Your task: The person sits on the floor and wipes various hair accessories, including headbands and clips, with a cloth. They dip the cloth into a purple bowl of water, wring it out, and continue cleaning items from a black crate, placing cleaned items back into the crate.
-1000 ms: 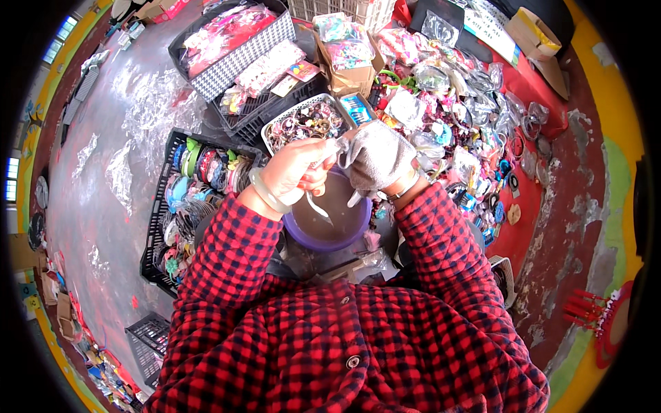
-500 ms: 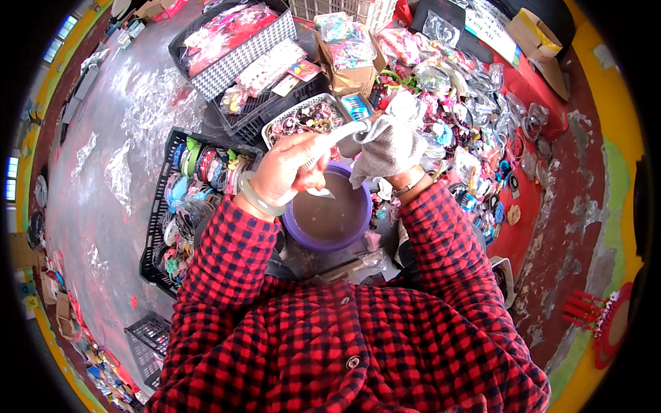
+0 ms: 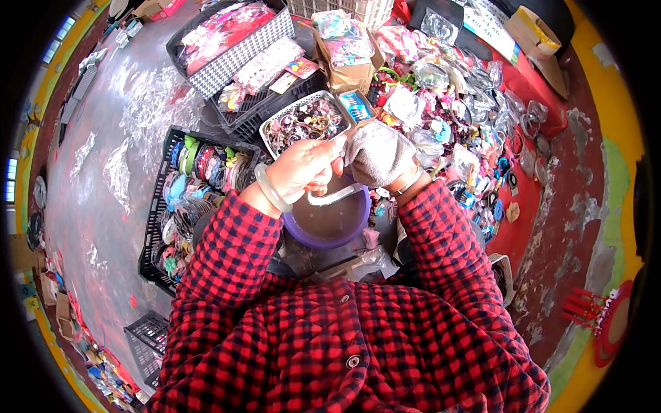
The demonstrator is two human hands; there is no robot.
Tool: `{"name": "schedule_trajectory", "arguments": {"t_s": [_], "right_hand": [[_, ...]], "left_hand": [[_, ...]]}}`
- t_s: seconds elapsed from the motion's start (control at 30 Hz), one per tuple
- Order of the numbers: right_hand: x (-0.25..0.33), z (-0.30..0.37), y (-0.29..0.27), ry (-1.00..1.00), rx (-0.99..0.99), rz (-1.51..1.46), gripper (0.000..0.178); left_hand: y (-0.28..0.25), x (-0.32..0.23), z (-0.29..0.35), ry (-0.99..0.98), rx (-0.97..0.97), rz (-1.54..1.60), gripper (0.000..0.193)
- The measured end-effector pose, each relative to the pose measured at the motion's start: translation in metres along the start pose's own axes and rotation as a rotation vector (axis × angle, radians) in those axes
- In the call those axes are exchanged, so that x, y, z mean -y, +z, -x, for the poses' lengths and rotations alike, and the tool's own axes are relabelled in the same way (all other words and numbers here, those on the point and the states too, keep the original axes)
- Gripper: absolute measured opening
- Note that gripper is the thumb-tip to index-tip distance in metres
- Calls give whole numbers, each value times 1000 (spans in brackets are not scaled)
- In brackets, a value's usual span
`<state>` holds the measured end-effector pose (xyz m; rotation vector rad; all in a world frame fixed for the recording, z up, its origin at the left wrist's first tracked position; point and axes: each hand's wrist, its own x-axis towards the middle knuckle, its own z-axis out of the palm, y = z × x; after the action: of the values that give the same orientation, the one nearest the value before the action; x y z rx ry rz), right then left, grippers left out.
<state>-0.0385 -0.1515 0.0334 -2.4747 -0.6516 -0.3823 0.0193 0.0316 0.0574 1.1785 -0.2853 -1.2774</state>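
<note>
"Basin [image 3: 322, 244] underneath, pale strip [image 3: 339, 197] above it: what worries you?"

"A drop. If the grey cloth [image 3: 377, 157] tugged harder than the fingers grip, the strip could slip into the murky liquid [image 3: 327, 221] below."

"How firm is the grip?"

"The left hand [image 3: 303, 168] is curled closed and appears to have the strip pinched within; how tightly, I can't tell. The right hand [image 3: 401, 181] is mostly wrapped in the cloth, so how far its fingers bend is hidden."

"Anything else?"

"The strip is thin and curved, so uneven pressure might kink it, I think. And a hand swinging to the far side could knock the white tray [image 3: 264, 138] of small bands [image 3: 310, 124] there."

"Where does the strip lie, exactly?"

"It emerges on the near side of the left fingers, bends, and runs right over the basin, its right end by the cloth's near edge. Whether that end touches the cloth, I can't be sure."
</note>
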Motion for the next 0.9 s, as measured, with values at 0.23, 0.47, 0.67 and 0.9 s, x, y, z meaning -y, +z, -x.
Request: {"name": "schedule_trajectory", "arguments": {"t_s": [0.23, 0.47, 0.67, 0.9], "right_hand": [[-7, 9, 0, 206, -130, 40, 10], [-16, 11, 3, 289, -94, 378, 12], [-15, 9, -4, 187, -69, 175, 13], [-13, 10, 3, 160, -88, 150, 13]], "left_hand": [[9, -13, 17, 77, -64, 47, 37], [3, -12, 20, 163, -32, 97, 40], [-4, -1, 7, 133, 115, -48, 45], [5, -6, 10, 22, 60, 97, 30]]}}
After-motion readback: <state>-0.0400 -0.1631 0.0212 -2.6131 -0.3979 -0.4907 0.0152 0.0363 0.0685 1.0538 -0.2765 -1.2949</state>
